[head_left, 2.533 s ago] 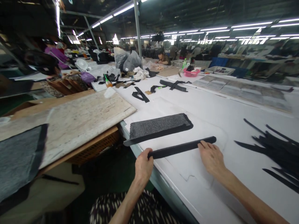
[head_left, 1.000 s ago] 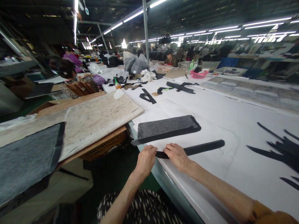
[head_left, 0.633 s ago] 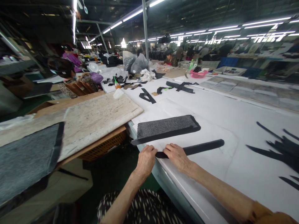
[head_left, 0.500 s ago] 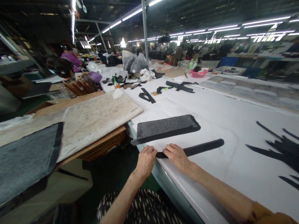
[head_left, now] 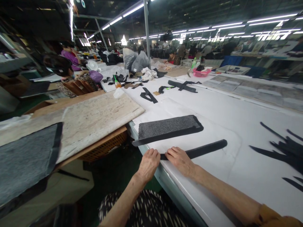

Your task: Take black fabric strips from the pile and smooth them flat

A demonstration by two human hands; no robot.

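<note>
A long black fabric strip [head_left: 205, 148] lies slantwise at the near edge of the white table, its rounded end pointing right. My left hand [head_left: 149, 162] is closed on the strip's near end, at the table's edge. Just to the right, my right hand [head_left: 180, 160] grips the same strip with bent fingers; a short black stretch shows between the hands. The fingertips of both hands are partly hidden. Beyond them lies a grey textured fabric panel [head_left: 168, 126] with black binding along its long near side and right end.
Several black strips [head_left: 288, 151] are piled at the right. On the left, a worn board [head_left: 101, 119] carries a grey panel with black edging [head_left: 28, 160]. Farther back are black scraps [head_left: 149, 95], a glue bottle [head_left: 116, 82] and a pink basket [head_left: 201, 73]. A co-worker [head_left: 61, 69] sits at left.
My left hand has shifted very slightly right and down, still closed on the strip. The right hand stays nearly in place. The camera view has tilted a little.
</note>
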